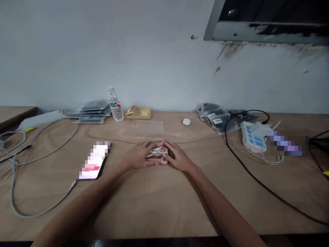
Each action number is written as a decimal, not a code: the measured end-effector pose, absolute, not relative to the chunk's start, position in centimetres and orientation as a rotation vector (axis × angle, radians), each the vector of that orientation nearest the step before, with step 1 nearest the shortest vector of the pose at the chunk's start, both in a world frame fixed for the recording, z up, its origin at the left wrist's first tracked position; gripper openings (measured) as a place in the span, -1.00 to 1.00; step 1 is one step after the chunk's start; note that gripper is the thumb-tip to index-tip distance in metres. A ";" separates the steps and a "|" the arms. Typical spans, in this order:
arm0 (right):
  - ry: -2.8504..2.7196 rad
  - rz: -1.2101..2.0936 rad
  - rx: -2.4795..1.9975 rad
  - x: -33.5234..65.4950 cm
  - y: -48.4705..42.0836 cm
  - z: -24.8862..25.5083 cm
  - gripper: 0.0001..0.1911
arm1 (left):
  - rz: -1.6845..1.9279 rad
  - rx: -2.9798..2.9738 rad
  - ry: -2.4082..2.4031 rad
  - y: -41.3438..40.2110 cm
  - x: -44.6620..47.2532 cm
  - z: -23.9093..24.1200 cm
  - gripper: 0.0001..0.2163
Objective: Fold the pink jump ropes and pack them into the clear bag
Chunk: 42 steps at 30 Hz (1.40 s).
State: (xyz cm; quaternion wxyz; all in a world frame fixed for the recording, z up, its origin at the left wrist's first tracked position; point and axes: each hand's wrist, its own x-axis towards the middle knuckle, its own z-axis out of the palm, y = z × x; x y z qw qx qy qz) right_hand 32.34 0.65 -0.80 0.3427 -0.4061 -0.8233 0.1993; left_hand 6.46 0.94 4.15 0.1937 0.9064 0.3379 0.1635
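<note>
Both my hands are cupped around a small heap of red-and-white pieces (157, 152) in the middle of the wooden table (159, 202). My left hand (138, 155) presses against the heap's left side, fingers curved around it. On the heap's other side my right hand (177, 156) closes in the same way. A small round clear-and-red thing (164, 160) lies at the heap's near edge between my thumbs. The far fingertips of the two hands nearly meet.
A lit phone (94, 161) on a cable lies left of my hands. At the back stand a water bottle (115, 104), a small wooden tray (139, 113), grey pouches (89, 111), a white earbud case (186, 121). A white power strip (253, 137) and black cable (257, 180) lie right.
</note>
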 end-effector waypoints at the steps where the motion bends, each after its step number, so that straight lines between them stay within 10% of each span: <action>1: -2.159 0.500 -1.068 32.4 0.7 -0.9 -0.36 | 0.458 2.549 0.896 1.1 6.1 4.2 -0.28; 42: -2.418 0.367 -1.121 34.2 0.6 0.7 -0.12 | 0.770 2.656 1.212 0.7 6.4 -0.4 -0.45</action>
